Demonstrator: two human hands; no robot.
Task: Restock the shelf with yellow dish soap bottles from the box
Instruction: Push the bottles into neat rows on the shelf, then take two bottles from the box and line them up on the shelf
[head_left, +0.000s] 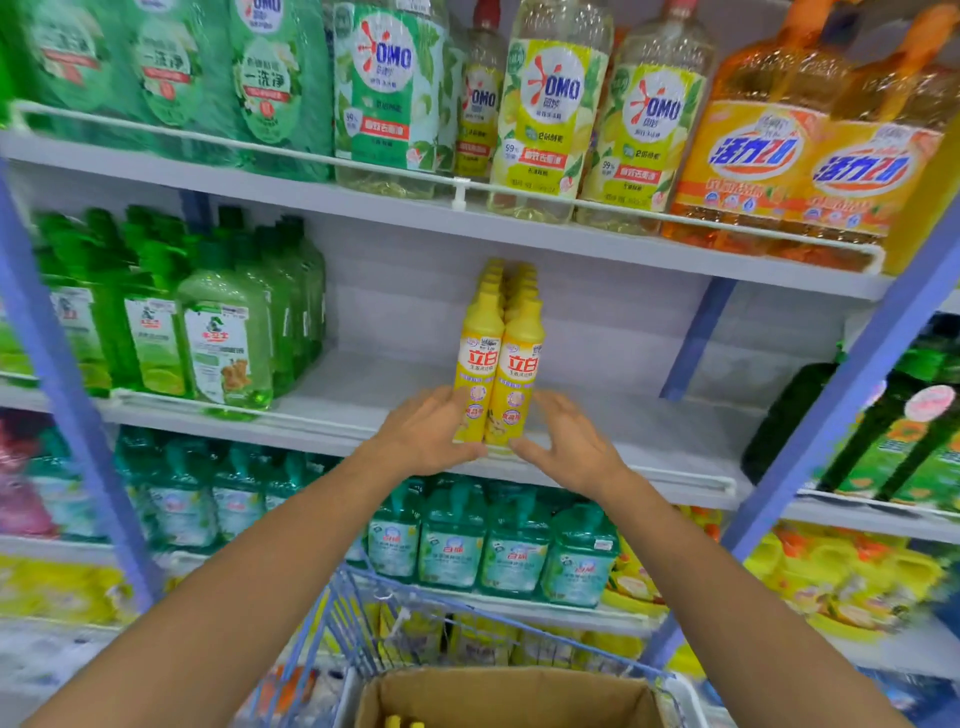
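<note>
Two rows of yellow dish soap bottles (496, 358) stand upright on the middle white shelf (363, 410), running back from its front rail. My left hand (434, 428) touches the lower left side of the front left bottle with relaxed fingers. My right hand (569, 441) hovers just right of the front right bottle, fingers spread and holding nothing. Below, an open cardboard box (498, 696) sits in a blue wire cart (363, 618); yellow bottle caps (402, 722) show inside it.
Green dish soap bottles (208, 332) fill the shelf's left end. Dark green bottles (789, 410) stand at the right beyond a blue upright (852, 389). Large OMO bottles (550, 109) and orange jugs (810, 156) sit on the shelf above, teal bottles (498, 545) below.
</note>
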